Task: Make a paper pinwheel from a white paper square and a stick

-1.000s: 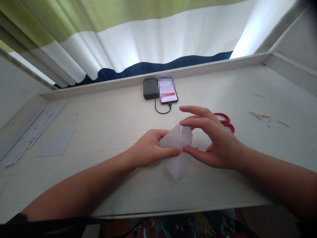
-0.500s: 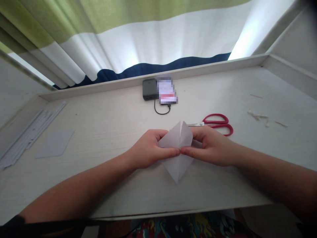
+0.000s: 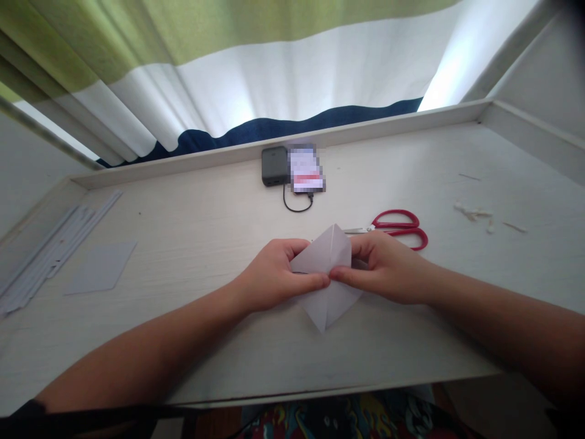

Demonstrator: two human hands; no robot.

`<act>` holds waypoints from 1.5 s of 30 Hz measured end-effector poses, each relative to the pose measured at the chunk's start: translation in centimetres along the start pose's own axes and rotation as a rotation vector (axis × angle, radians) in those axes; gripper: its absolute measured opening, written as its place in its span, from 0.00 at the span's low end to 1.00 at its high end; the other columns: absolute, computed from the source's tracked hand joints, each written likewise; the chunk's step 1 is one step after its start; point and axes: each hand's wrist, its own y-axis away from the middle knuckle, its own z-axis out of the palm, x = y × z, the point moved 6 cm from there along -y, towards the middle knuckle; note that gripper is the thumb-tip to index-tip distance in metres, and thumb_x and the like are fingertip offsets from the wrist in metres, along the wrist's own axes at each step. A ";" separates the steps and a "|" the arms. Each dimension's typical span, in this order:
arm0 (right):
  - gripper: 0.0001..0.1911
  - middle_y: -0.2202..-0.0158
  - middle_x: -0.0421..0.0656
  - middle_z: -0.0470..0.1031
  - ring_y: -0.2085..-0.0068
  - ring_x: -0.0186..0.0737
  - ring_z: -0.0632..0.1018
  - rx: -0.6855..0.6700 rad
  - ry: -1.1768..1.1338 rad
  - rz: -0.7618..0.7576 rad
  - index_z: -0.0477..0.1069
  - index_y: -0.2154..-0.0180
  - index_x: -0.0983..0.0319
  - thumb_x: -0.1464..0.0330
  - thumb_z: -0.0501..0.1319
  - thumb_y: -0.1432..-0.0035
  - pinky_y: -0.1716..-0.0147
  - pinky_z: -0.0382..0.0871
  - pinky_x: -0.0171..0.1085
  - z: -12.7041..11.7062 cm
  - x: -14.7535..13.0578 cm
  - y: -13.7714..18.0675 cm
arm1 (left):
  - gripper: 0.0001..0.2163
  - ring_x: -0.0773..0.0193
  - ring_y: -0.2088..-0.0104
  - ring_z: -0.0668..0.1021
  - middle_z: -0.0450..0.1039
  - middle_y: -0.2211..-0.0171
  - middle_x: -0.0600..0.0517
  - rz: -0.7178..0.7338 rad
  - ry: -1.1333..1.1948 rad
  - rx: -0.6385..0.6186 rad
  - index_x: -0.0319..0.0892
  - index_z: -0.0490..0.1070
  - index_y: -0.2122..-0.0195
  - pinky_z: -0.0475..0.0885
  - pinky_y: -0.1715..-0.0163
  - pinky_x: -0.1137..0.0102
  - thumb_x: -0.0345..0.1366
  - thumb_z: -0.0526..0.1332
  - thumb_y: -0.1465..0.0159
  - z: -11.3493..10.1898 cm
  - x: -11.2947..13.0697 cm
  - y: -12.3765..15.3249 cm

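Note:
A folded white paper stands partly raised on the pale wooden desk, a point toward me and a creased flap toward the far side. My left hand pinches its left side, thumb on top. My right hand pinches the right side, and the two thumbs meet at the paper's middle. Both hands are closed on the paper.
Red-handled scissors lie just beyond my right hand. A dark power bank and a cabled phone sit at the desk's back edge. White paper strips and a grey sheet lie at left. Paper scraps lie at right.
My right hand, open above the paper a second ago, came down and pinched its right side. The scissors came into view. The left hand kept its hold.

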 end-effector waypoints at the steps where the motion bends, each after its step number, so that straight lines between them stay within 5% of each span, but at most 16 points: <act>1: 0.07 0.66 0.42 0.79 0.62 0.45 0.79 -0.001 -0.005 0.004 0.76 0.64 0.61 0.66 0.63 0.45 0.64 0.74 0.39 0.0 0.0 0.0 | 0.15 0.59 0.66 0.77 0.77 0.64 0.47 0.038 0.008 0.028 0.38 0.73 0.59 0.71 0.69 0.69 0.40 0.67 0.45 0.0 0.1 0.1; 13: 0.07 0.67 0.42 0.79 0.66 0.42 0.79 -0.066 -0.048 0.044 0.75 0.66 0.62 0.64 0.62 0.44 0.70 0.71 0.36 0.4 0.5 0.0 | 0.10 0.68 0.70 0.77 0.77 0.64 0.51 0.284 0.020 0.336 0.40 0.72 0.59 0.73 0.72 0.75 0.35 0.65 0.41 -0.9 1.6 0.9; 23: 0.07 0.67 0.42 0.78 0.64 0.44 0.78 -0.082 -0.052 0.035 0.75 0.65 0.62 0.66 0.62 0.44 0.68 0.72 0.38 0.3 0.2 0.1 | 0.21 0.61 0.64 0.79 0.75 0.55 0.44 0.173 0.181 0.151 0.40 0.66 0.49 0.74 0.66 0.69 0.36 0.67 0.43 -0.1 0.4 0.2; 28: 0.11 0.63 0.43 0.79 0.61 0.46 0.79 -0.023 -0.112 0.039 0.76 0.59 0.61 0.67 0.64 0.46 0.67 0.73 0.38 -0.1 0.3 0.0 | 0.24 0.57 0.63 0.80 0.78 0.61 0.45 0.068 0.256 0.059 0.40 0.67 0.50 0.74 0.66 0.68 0.34 0.70 0.48 0.2 -0.2 0.0; 39: 0.11 0.64 0.43 0.78 0.61 0.45 0.78 -0.062 -0.109 0.018 0.74 0.61 0.62 0.64 0.64 0.45 0.65 0.73 0.39 0.3 0.2 0.0 | 0.20 0.58 0.65 0.78 0.77 0.63 0.47 0.031 0.148 0.075 0.39 0.71 0.55 0.71 0.69 0.70 0.39 0.69 0.48 0.2 -0.3 -0.1; 45: 0.18 0.63 0.44 0.75 0.62 0.42 0.76 0.134 0.051 -0.063 0.65 0.57 0.61 0.65 0.67 0.48 0.66 0.72 0.37 -2.0 -1.1 1.0 | 0.20 0.62 0.70 0.77 0.77 0.65 0.49 -0.007 0.276 0.235 0.38 0.70 0.56 0.71 0.72 0.71 0.38 0.69 0.48 -1.3 -0.9 -0.3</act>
